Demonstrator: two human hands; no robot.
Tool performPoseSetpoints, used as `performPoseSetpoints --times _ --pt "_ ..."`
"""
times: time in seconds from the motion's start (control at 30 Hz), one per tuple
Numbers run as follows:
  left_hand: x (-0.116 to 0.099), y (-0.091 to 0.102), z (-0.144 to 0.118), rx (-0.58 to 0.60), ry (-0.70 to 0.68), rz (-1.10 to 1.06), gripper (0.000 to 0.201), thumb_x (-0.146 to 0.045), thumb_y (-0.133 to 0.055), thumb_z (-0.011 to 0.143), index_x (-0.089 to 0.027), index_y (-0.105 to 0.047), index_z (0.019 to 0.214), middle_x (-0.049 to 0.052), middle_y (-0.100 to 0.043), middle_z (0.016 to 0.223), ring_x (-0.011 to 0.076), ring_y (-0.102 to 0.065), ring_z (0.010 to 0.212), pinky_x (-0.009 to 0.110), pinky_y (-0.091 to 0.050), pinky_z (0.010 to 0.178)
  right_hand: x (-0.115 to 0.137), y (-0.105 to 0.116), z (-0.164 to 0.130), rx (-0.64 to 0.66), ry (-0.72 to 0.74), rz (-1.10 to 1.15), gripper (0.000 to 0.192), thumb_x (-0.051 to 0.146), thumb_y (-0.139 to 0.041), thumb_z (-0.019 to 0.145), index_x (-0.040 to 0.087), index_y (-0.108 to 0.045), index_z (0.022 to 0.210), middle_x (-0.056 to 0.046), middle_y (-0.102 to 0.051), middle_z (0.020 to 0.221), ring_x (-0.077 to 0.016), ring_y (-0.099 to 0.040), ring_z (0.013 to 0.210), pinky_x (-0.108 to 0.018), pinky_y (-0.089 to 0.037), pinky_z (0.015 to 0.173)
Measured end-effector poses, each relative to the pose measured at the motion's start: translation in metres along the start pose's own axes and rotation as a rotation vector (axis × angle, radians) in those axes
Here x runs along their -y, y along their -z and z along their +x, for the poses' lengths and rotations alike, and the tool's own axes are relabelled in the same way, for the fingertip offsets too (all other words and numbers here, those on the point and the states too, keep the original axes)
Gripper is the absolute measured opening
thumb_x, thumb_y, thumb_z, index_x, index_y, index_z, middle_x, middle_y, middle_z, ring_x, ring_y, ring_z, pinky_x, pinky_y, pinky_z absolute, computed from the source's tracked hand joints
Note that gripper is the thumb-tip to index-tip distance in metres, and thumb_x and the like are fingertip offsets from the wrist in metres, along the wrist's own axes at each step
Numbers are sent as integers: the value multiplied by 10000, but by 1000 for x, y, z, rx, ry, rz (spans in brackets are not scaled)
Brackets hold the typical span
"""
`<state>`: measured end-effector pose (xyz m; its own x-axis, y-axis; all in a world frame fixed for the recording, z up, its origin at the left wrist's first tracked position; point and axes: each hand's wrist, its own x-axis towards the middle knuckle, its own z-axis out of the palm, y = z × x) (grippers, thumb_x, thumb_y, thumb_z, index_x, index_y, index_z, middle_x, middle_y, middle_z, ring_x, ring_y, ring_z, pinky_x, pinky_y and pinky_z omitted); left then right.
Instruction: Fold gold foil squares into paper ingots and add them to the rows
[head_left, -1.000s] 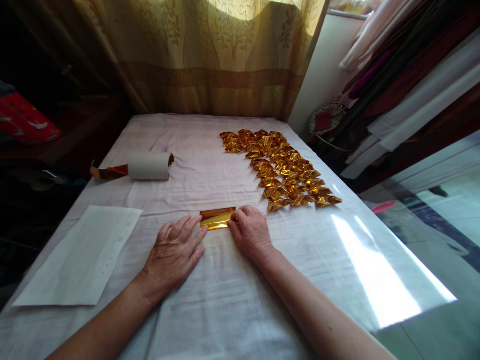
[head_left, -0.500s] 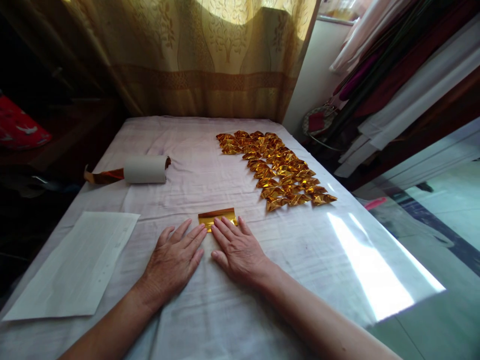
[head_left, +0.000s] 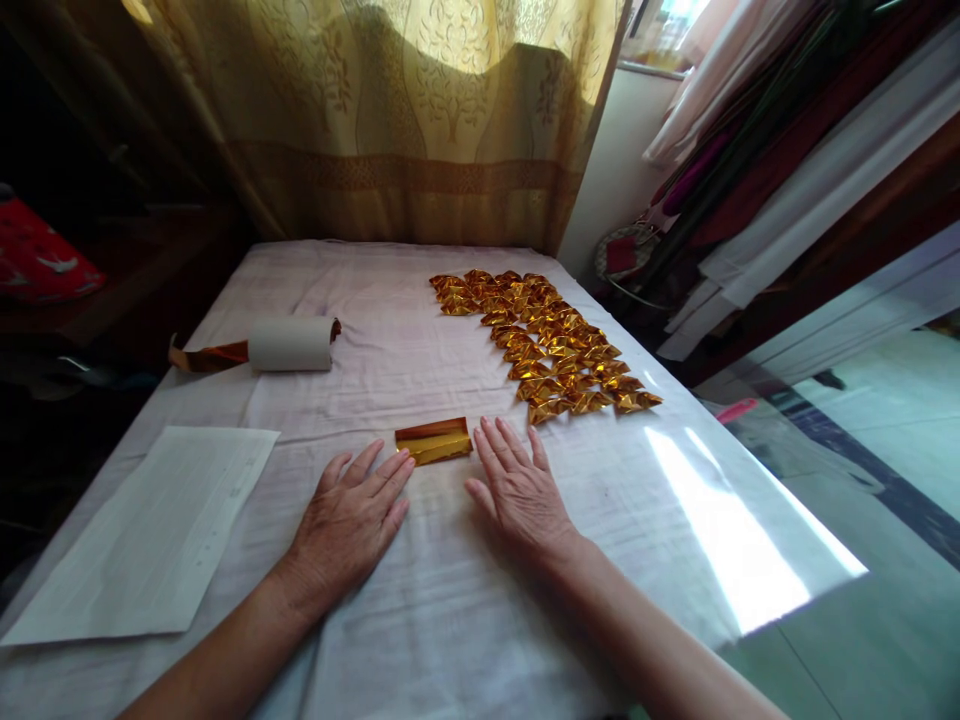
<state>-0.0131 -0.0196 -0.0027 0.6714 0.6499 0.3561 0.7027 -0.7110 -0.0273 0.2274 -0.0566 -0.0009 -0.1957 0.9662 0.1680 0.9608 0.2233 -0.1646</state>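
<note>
A small sheet of gold foil paper (head_left: 435,440), with a fold along its length, lies flat on the white cloth. The fingertips of my left hand (head_left: 347,515) rest on its lower left corner, fingers stretched out. Just past the sheet's right end, my right hand (head_left: 519,488) lies flat with the fingers extended and holds nothing. Beyond it, several folded gold foil ingots (head_left: 559,340) stand in rows on the right side of the table.
At the left, a grey-white cardboard roll (head_left: 291,344) has a strip of foil (head_left: 214,357) sticking out. Nearer lies a white paper sheet (head_left: 150,535). The cloth-covered table (head_left: 390,640) backs onto a gold curtain (head_left: 420,120). Clothes (head_left: 817,170) hang at the right.
My right hand has slid right, off the foil sheet, uncovering its right part. My left hand stays at the lower left corner. The view has shifted slightly.
</note>
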Motion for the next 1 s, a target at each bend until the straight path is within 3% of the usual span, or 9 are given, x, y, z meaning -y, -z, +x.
performPoseSetpoints --times 0.17,0.33,0.5,0.63,0.7,0.83,1.0 --pt "-1 0 0 -3 18 1 394 -301 -409 982 -204 -622 1300 16 -661 1318 317 -526 1266 500 -302 1026 26 -5 20 130 234 143 557 419 -430 1008 188 -368 1511 -62 -336 1573 -232 -275 1477 -538 -127 1225" --pt "-1 -1 -2 -8 40 -29 391 -309 -412 988 -235 -606 1319 -3 -645 1340 296 -522 1275 495 -302 1035 13 -6 9 159 178 137 543 419 -439 1007 191 -396 1498 -81 -367 1556 -264 -313 1460 -576 -165 1208" --pt "-1 -1 -1 -21 49 -56 385 -321 -412 990 -239 -618 1305 6 -652 1331 286 -519 1283 491 -300 1053 -13 -7 3 61 103 149 503 323 -471 978 183 -460 1461 -105 -432 1522 -288 -372 1429 -588 -218 1184" --pt "0 0 -1 -31 47 -64 387 -317 -398 996 -228 -619 1302 1 -650 1334 281 -520 1284 486 -287 1068 -27 -13 26 -108 -32 245 557 306 -600 873 139 -529 1400 -166 -536 1434 -316 -472 1353 -543 -369 1107" --pt "-1 0 -1 -32 50 -61 383 -309 -400 995 -232 -619 1299 3 -651 1333 277 -521 1286 486 -282 1075 -32 -16 38 -128 -57 288 523 324 -678 804 181 -619 1303 -154 -567 1406 -340 -471 1348 -551 -390 1078" --pt "-1 0 -1 -29 57 -59 373 -311 -417 987 -242 -626 1289 9 -654 1329 271 -523 1293 485 -279 1090 -37 -21 46 -151 -41 375 336 304 -693 782 234 -710 1110 -119 -608 1366 -334 -470 1348 -547 -396 1055" --pt "-1 -1 -1 -21 71 -78 387 -320 -435 972 -241 -624 1300 50 -667 1309 278 -523 1298 508 -286 1115 -38 -21 40 -231 56 355 372 264 -677 791 240 -687 1162 -121 -563 1415 -306 -471 1344 -506 -396 1050"
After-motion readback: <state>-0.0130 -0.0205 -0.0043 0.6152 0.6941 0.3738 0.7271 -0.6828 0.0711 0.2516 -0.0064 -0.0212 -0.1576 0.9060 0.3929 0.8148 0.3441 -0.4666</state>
